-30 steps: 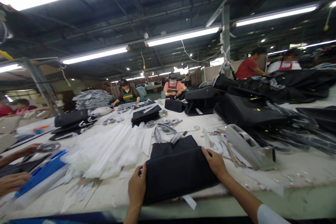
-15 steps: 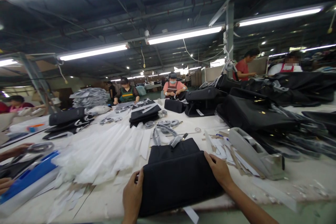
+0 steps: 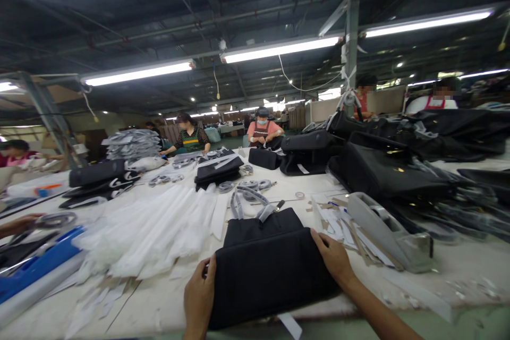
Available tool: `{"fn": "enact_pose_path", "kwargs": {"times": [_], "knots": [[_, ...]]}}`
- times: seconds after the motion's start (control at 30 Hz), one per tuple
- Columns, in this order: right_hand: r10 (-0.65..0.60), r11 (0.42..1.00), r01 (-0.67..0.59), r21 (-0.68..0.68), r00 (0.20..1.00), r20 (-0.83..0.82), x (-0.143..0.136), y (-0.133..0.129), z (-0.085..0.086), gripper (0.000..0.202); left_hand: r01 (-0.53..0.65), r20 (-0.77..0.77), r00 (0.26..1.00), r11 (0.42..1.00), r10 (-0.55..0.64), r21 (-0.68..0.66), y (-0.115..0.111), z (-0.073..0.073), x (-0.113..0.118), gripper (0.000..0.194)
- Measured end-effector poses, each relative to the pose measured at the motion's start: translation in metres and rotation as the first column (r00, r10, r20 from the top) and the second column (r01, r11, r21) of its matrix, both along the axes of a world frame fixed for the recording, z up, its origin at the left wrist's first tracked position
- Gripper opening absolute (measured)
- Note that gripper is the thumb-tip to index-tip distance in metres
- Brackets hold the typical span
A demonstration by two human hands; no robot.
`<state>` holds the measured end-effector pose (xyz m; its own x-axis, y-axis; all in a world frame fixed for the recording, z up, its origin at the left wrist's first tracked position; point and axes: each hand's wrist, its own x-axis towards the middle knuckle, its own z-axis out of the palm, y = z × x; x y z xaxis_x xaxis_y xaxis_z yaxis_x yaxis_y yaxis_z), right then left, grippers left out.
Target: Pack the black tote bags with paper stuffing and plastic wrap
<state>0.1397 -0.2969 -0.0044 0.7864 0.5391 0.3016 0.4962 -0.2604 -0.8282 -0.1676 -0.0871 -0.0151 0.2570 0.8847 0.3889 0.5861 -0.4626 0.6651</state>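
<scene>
A black bag (image 3: 271, 276) lies at the table's front edge, its broad panel facing me. My left hand (image 3: 200, 292) grips its left edge, fingers curled behind and thumb along the side. At the upper right corner, my right hand (image 3: 332, 255) holds the same bag, its fingertips on the top edge. Behind the panel, a wrapped grey strap (image 3: 249, 202) loops up from the bag's far part. A white strip (image 3: 290, 325) sticks out below the bag's lower edge.
Thin white sheets (image 3: 159, 234) spread to the left, beside a blue tray (image 3: 35, 265) and another person's hand (image 3: 19, 224). On the right are a tape dispenser (image 3: 392, 234), paper strips (image 3: 338, 228) and piled black bags (image 3: 390, 170). People work across the table (image 3: 287, 186).
Both hands keep their hold on the bag, almost unmoved. The co-worker in the green apron has turned and stretched an arm leftward. One hand of the person at left has left view.
</scene>
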Motion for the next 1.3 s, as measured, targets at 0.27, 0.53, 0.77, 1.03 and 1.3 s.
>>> {"fn": "enact_pose_path", "kwargs": {"times": [0.27, 0.53, 0.77, 1.03, 1.3], "knots": [[-0.002, 0.999, 0.003, -0.033, 1.0, 0.008, 0.001, 0.0, 0.001, 0.059, -0.035, 0.083, 0.995, 0.991, 0.046, -0.131, -0.006, 0.006, 0.001, 0.044], [-0.013, 0.999, 0.015, -0.03, 0.997, 0.081, 0.003, 0.002, -0.003, 0.058, -0.005, -0.01, 1.0, 0.999, 0.004, -0.043, -0.003, 0.003, 0.003, 0.04], [-0.005, 0.996, 0.02, -0.092, 0.988, 0.157, 0.005, 0.003, -0.005, 0.061, 0.064, -0.432, 0.902, 0.985, 0.011, 0.159, -0.006, 0.025, 0.0, 0.035], [-0.03, 0.99, 0.047, -0.136, 0.991, 0.131, 0.007, 0.003, -0.008, 0.061, 0.622, -0.556, 0.724, 0.735, -0.408, 0.27, -0.057, 0.054, 0.065, 0.038], [-0.029, 0.991, 0.045, -0.123, 0.991, 0.129, 0.007, -0.015, 0.005, 0.041, 0.583, -0.503, 0.753, 0.785, -0.425, 0.209, -0.072, 0.023, 0.089, 0.044]]}}
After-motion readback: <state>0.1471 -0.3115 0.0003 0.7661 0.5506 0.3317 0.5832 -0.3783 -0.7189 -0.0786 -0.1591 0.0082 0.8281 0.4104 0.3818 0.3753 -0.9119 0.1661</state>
